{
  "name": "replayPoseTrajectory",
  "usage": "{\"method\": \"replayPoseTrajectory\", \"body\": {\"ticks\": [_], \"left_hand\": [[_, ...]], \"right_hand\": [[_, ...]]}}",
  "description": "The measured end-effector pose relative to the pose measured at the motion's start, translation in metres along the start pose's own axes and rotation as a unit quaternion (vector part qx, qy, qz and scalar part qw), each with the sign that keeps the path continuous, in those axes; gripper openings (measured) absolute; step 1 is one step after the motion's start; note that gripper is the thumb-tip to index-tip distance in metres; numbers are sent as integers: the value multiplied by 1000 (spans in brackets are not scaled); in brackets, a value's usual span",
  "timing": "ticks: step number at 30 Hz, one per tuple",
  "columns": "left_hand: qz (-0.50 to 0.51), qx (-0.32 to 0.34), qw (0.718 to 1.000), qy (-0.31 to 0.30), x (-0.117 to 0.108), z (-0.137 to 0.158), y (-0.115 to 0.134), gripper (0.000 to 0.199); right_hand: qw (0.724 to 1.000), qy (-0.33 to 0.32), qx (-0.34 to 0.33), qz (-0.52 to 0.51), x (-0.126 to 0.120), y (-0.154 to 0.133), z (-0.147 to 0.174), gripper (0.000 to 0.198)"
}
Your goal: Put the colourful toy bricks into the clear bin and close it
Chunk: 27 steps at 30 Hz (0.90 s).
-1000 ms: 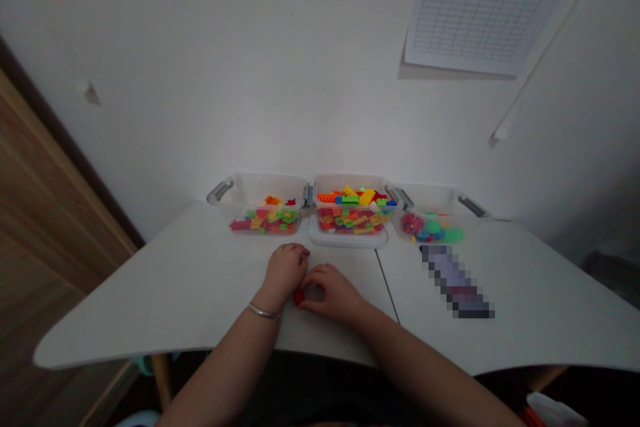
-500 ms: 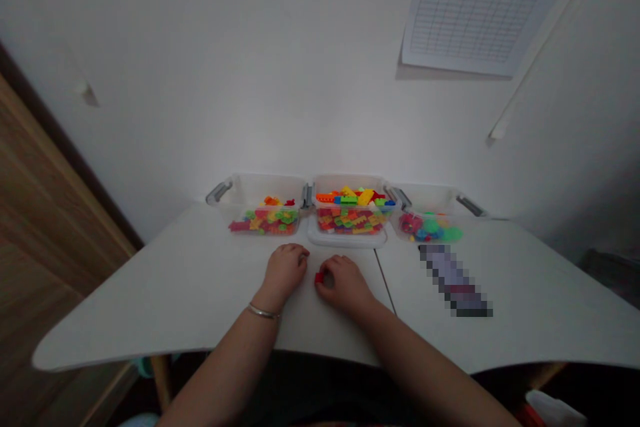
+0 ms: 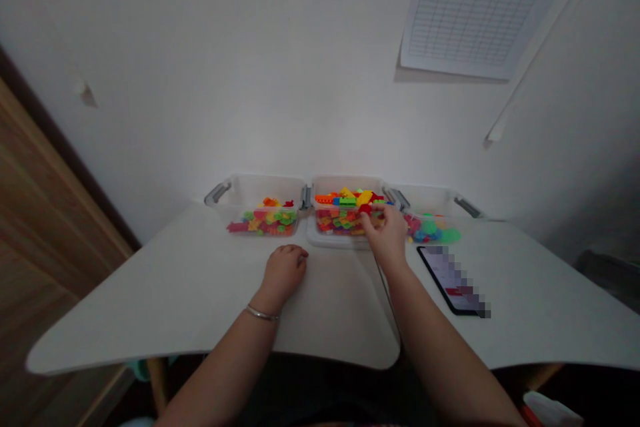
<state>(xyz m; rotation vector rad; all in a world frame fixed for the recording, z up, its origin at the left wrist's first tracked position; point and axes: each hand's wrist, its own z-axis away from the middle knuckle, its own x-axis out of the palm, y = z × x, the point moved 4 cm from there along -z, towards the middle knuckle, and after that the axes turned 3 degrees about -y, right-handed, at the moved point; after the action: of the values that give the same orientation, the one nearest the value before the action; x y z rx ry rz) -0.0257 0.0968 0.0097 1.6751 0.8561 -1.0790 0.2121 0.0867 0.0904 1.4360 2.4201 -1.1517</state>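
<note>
My right hand [image 3: 391, 235] is raised in front of the middle clear box [image 3: 350, 181], pinching a small red toy brick [image 3: 365, 209] between thumb and fingertips. Behind the brick, that box holds a heap of colourful toy bricks [image 3: 345, 219]. My left hand [image 3: 285, 272], with a silver bangle at the wrist, rests on the white table [image 3: 330, 313]. Its fingers are curled inward, and whatever may lie under them is hidden.
A left clear box [image 3: 267, 185] holds coloured pieces, and a right clear box [image 3: 430, 197] holds green, blue and red ones. A phone [image 3: 445, 280] lies to the right of my right forearm. A printed sheet [image 3: 475, 13] hangs on the wall behind.
My right hand has moved forward and to the right with the red brick, from the tabletop up to the middle box. My left hand stays where it was.
</note>
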Motion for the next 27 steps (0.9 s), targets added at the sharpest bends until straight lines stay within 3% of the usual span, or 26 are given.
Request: {"method": "replayPoseTrajectory", "body": {"ticks": [4,13,16,20,24,27], "left_hand": [[-4,0,1000,2,-1,1,1,31],[-3,-8,1000,-6,-4,1,3,31],[-2,-11,1000,-7,-4,1,4,30],[0,-8,1000,1,-4,2,3,30],[3,-7,1000,-7,-3,1,0,30],[5,-11,1000,-14,-3,2,0,30]], "right_hand": [[997,36,23,57,-7,5,-29,29],[992,-43,12,122,20,14,-58,28],[995,-33,-11,97,25,12,-53,32],[992,22,-114,48,23,-1,-30,31],[980,5,-189,61,24,-15,-2,24],[976,-9,-200,88,25,-18,10,28]]}}
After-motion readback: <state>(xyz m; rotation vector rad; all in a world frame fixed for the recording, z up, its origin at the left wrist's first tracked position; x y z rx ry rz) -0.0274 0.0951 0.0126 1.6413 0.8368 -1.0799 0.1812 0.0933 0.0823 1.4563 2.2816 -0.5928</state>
